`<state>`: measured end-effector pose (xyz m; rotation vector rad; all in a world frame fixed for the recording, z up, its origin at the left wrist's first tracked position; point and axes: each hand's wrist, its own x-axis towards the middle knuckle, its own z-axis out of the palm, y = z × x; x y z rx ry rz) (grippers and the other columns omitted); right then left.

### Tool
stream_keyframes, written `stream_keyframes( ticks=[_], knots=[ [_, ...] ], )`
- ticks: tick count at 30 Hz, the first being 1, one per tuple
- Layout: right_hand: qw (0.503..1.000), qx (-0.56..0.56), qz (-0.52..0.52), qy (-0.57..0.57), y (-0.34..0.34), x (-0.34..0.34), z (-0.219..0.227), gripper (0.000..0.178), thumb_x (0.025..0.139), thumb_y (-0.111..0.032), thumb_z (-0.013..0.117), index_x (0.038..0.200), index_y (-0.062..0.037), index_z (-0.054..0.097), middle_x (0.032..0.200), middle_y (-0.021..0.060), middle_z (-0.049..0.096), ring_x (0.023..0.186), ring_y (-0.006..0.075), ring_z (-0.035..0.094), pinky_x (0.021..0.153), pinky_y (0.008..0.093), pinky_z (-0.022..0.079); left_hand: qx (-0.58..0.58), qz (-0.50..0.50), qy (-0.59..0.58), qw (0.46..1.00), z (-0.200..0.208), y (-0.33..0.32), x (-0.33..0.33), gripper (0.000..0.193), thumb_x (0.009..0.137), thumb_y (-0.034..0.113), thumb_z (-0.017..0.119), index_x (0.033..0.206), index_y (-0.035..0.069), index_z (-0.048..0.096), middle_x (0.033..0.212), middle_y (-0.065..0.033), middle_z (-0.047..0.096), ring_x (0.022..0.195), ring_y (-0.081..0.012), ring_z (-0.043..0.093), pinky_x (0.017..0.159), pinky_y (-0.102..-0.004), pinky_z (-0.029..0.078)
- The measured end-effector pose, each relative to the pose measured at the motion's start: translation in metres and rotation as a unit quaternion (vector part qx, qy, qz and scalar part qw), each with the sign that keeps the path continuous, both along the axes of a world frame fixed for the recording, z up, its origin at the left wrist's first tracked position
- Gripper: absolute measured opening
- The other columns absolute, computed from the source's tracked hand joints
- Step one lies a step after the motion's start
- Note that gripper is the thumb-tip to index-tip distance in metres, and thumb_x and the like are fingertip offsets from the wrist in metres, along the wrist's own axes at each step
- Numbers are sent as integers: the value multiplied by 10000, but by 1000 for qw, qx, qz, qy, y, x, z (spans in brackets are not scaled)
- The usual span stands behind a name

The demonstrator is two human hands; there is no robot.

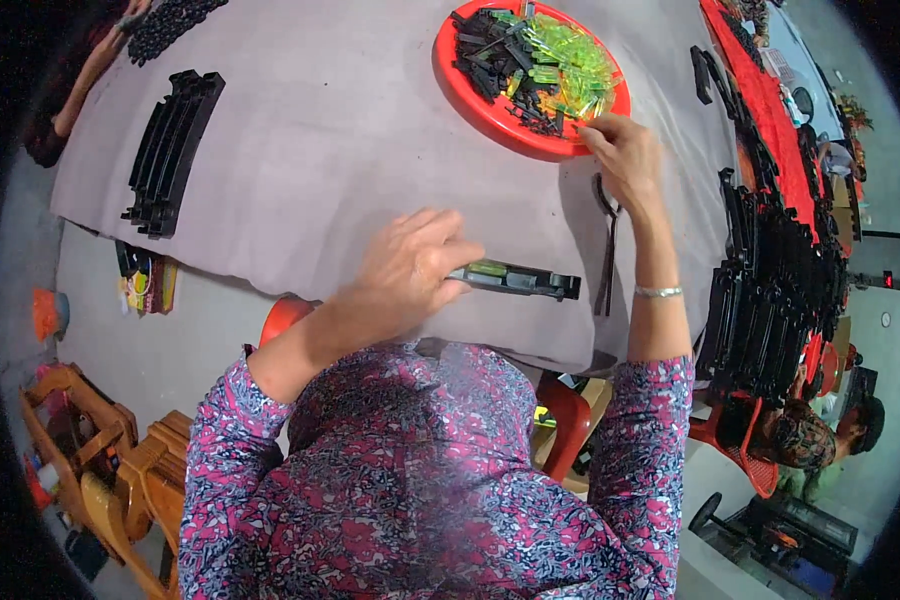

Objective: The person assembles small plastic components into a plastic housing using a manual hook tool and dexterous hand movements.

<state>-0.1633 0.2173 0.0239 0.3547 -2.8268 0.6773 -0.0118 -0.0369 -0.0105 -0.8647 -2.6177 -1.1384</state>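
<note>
My left hand [420, 258] is closed around one end of a long black plastic housing [525, 280], held just over the table's near edge. A clear yellow-green piece [488, 267] shows in its channel beside my fingers. At the near right rim of a round red tray [475, 112], the fingers of my right hand [625, 158] are pinched together; whatever is between them is too small to make out. The tray holds small black plastic parts [490, 55] and a heap of clear yellow-green pieces [575, 65]. A thin dark curved tool [608, 245] lies beside my right forearm.
On the grey tablecloth [300, 120], several black housings [175, 150] lie in a row at left. Many more black housings [770, 290] are stacked at right. Another person's arm [85, 85] shows at the far left, by a pile of black pieces [170, 25]. Wooden chairs [120, 470] stand lower left.
</note>
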Motion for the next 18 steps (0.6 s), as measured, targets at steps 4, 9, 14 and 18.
stream_keyframes(
  ticks=[4, 9, 14, 18],
  knots=[
    [992, 100, -51, -49, -17, -24, -15, 253, 795, -274, 690, 856, -37, 753, 801, 209, 702, 790, 356, 702, 732, 441, 547, -4, 0, -3, 1000, 0, 1, 0, 305, 660, 102, 743, 952, 39, 682, 872, -86, 557, 855, -275, 582, 729, -414, 476],
    [986, 108, -106, -72, -34, -40, -11, 285, 743, -295, 721, 832, -25, 750, 804, 227, 701, 817, 371, 702, 753, 455, 555, 5, -1, -2, 1000, -1, -1, 1, 311, 653, 95, 736, 954, 41, 676, 867, -82, 550, 853, -269, 582, 727, -408, 476],
    [990, 75, -109, -49, -36, -46, -23, 269, 736, -281, 726, 811, -23, 747, 814, 227, 703, 825, 373, 703, 751, 460, 556, 12, -1, 7, 1000, -3, -1, -1, 315, 651, 103, 736, 956, 45, 679, 868, -80, 552, 859, -266, 582, 739, -409, 477],
    [993, 69, -80, -60, -37, -46, -21, 256, 730, -268, 724, 824, -31, 747, 824, 216, 707, 825, 367, 703, 756, 467, 552, 16, 3, 11, 1000, -4, 0, -1, 315, 648, 106, 740, 954, 48, 686, 873, -80, 558, 857, -266, 582, 739, -409, 478]
  ],
)
